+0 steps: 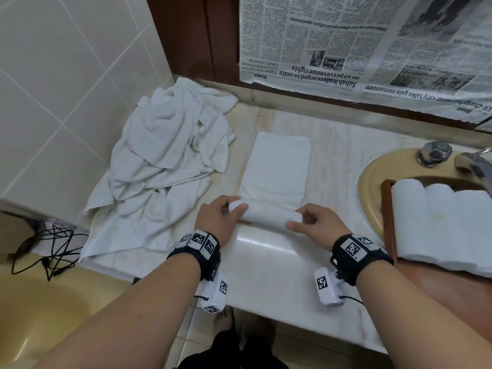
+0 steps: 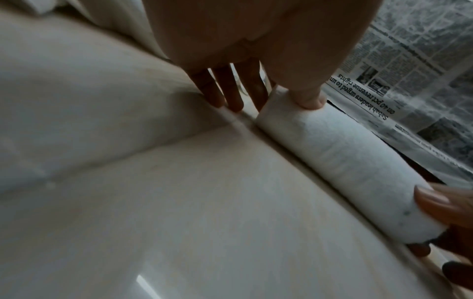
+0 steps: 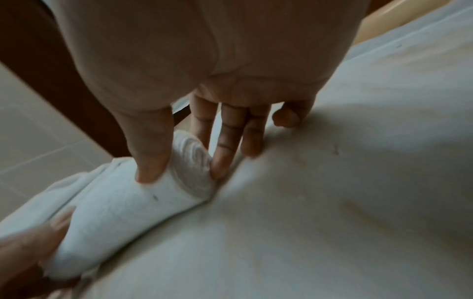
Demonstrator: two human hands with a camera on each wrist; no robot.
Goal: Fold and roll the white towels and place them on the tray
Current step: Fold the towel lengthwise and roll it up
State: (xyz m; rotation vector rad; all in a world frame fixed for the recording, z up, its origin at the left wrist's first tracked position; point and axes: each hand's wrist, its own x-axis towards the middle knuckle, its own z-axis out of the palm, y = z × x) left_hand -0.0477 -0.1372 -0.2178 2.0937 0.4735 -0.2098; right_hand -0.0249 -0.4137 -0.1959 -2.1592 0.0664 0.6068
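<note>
Towel [image 1: 274, 166], white and folded into a long strip, lies on the pale surface [image 1: 266, 262] and its near end is already rolled into a cylinder between the two hands. The left hand [image 1: 219, 218] grips the left end of the roll with the thumb on top and the fingers behind it, and the right hand [image 1: 315, 222] pinches the right end in the same way. A heap of loose towels [image 1: 165, 166] lies beyond the left hand, and to the right of the right hand the tray [image 1: 387, 222] carries rolled towels [image 1: 436, 225] side by side.
</note>
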